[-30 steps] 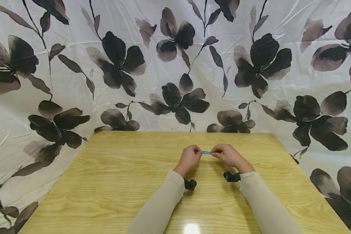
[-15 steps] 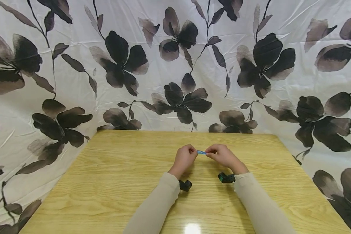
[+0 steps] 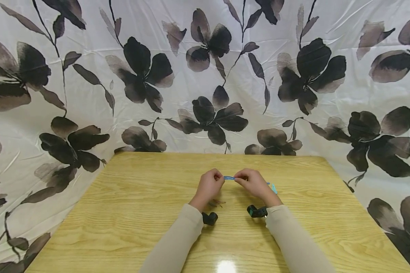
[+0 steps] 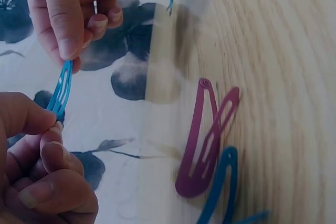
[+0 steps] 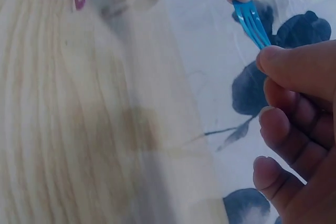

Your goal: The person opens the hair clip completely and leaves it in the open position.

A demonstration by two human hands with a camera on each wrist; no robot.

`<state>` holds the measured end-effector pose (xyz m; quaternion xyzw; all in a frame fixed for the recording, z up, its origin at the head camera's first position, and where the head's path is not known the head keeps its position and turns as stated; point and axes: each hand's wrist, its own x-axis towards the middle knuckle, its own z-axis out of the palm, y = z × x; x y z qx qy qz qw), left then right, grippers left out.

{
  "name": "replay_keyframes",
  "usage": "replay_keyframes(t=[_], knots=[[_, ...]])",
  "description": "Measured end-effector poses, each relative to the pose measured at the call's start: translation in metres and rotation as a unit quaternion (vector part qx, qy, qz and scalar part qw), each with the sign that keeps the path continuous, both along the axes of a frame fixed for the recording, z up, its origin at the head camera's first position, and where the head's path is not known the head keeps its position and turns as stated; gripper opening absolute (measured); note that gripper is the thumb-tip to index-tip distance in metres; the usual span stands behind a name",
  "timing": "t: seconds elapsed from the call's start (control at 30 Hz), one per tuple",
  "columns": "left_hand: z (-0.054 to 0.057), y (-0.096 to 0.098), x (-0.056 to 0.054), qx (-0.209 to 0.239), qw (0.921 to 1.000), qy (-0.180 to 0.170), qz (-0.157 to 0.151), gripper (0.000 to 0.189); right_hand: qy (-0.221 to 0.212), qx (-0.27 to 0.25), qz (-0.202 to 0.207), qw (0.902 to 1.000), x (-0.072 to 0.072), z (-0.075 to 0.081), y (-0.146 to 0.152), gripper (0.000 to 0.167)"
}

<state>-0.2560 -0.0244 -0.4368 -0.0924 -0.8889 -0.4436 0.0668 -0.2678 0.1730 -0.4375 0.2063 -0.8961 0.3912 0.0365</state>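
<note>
Between my two hands, a blue snap hair clip [image 3: 229, 178] is held above the table. My left hand [image 3: 209, 187] pinches one end with thumb and fingertip. The other end is pinched by the thumb and forefinger of my right hand [image 3: 254, 184]. In the left wrist view the clip's slotted strips show between the fingertips. Below lies a purple snap hair clip [image 4: 195, 156] with its inner strip swung out of its frame. Beside it is another blue hair clip [image 4: 231, 174], partly cut off by the view's edge.
A light-blue hair clip [image 3: 274, 188] lies on the wooden table [image 3: 140, 212] just beyond my right wrist. Black wrist cameras, such as the left one [image 3: 210, 218], hang beneath both wrists. A floral cloth [image 3: 205, 76] stands behind the table's far edge.
Both hands have moved left together, holding the blue hair clip between them throughout. Clips on the table have come into view beside both wrists.
</note>
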Motion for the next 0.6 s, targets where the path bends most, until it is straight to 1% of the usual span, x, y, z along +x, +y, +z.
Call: replay_keyframes(t=[0.1, 0.27, 0.4, 0.6], knots=[[-0.001, -0.004, 0.001, 0.002, 1.0, -0.003, -0.001, 0.011, -0.014, -0.013, -0.004, 0.9998, 0.002, -0.002, -0.005, 0.016], [-0.003, -0.011, 0.005, 0.001, 1.0, -0.002, -0.001, 0.009, -0.028, -0.025, 0.002, 0.9993, 0.002, -0.007, -0.01, 0.016], [-0.004, -0.016, 0.008, 0.001, 1.0, 0.002, 0.004, 0.01, -0.032, -0.026, 0.006, 0.9991, 0.002, -0.01, -0.014, 0.015], [-0.007, -0.022, 0.013, 0.013, 0.9998, -0.011, -0.004, 0.01, -0.022, -0.034, -0.003, 0.9992, 0.005, -0.012, -0.021, 0.013]])
